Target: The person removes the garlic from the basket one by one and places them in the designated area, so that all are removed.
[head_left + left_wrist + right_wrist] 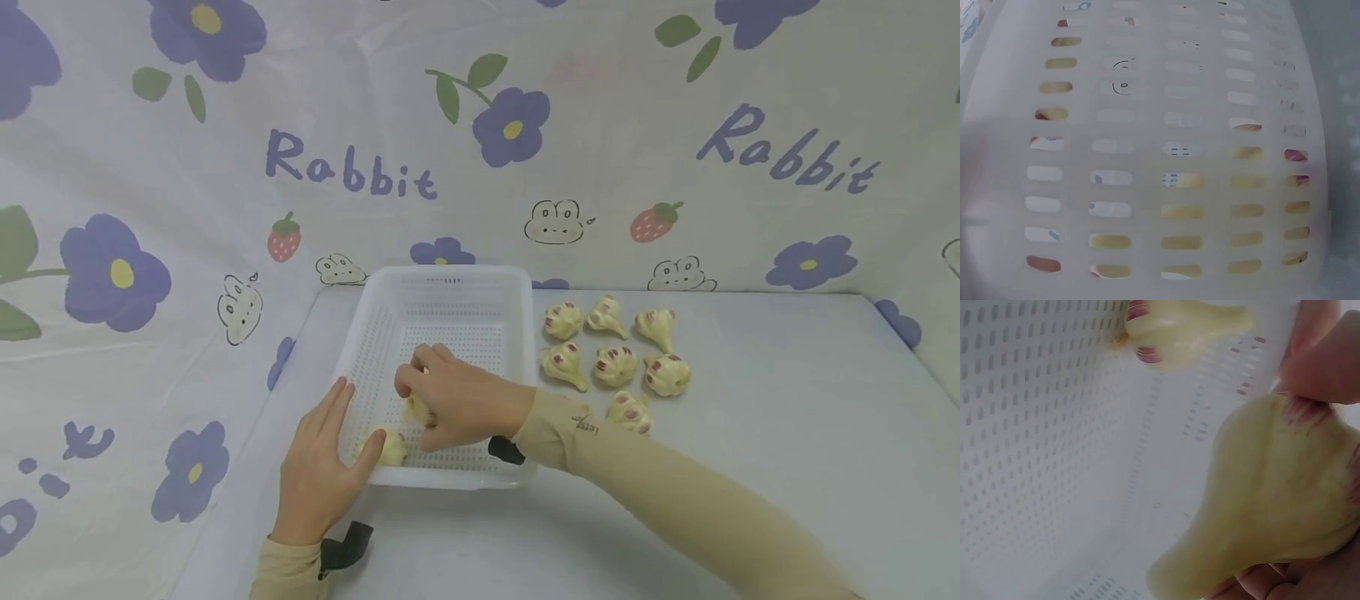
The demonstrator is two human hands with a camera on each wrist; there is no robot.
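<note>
A white perforated plastic basket stands on the table. Inside its near left corner lies a pale garlic bulb, seen with purple streaks in the right wrist view. My right hand reaches into the basket and grips another garlic bulb between thumb and fingers; its stem points away from the palm. At the basket's near left corner rests my left hand, fingers extended along the side wall and thumb over the rim. Only the slotted basket wall fills most of the left wrist view, with yellowish patches behind it.
Several garlic bulbs lie in loose rows on the table right of the basket, one partly covered by the right sleeve. A patterned cloth with flowers and rabbits hangs behind and beside the pale tabletop.
</note>
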